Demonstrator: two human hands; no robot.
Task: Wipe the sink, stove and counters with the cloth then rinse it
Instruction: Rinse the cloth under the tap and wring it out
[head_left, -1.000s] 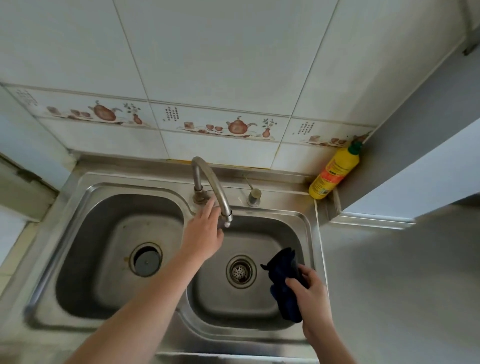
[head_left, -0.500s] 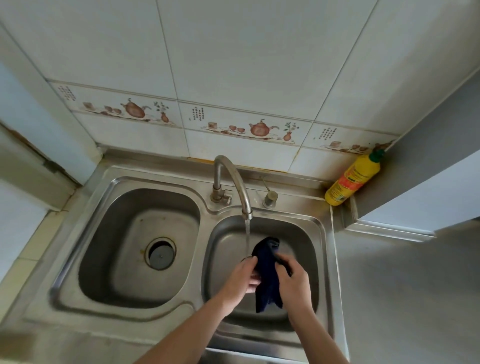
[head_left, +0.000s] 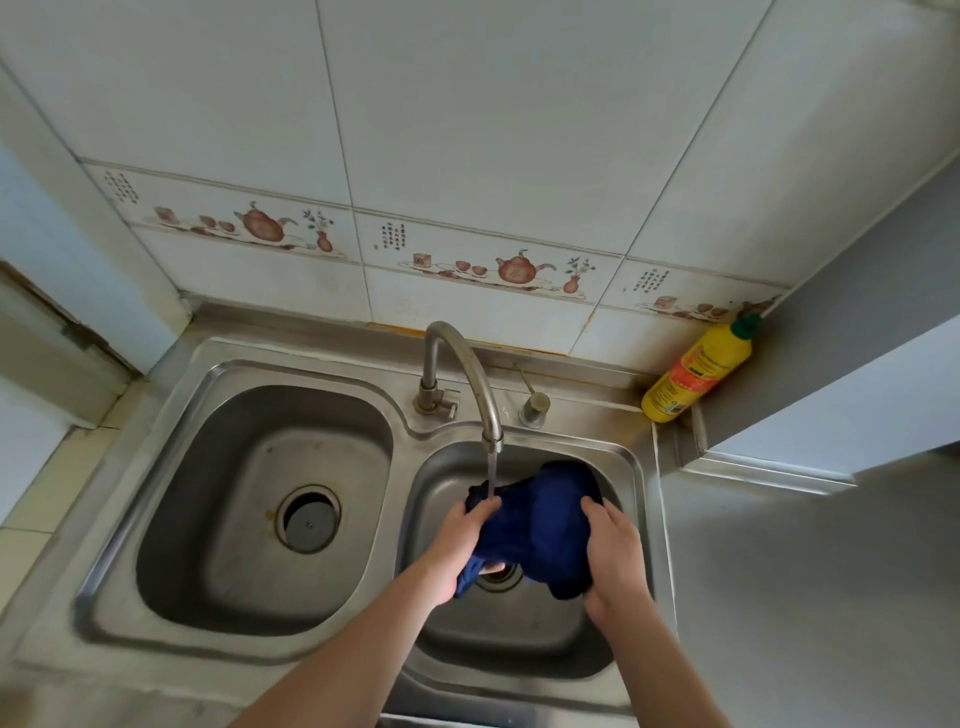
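A dark blue cloth (head_left: 540, 525) is stretched between both my hands over the right basin of the steel double sink (head_left: 244, 364). My left hand (head_left: 460, 543) grips its left end and my right hand (head_left: 613, 551) grips its right end. A thin stream of water (head_left: 491, 473) runs from the curved faucet (head_left: 462, 374) onto the cloth's left part, just above my left fingers. The cloth hides most of the right drain.
The left basin has an open drain (head_left: 309, 517). A yellow bottle with a green cap (head_left: 696, 374) stands in the back right corner against the wall. A small steel knob (head_left: 535, 408) sits behind the faucet. Grey counter (head_left: 810, 597) lies to the right.
My left hand left the faucet and took hold of the cloth. Water now runs. Both hands have spread the cloth wider under the stream.
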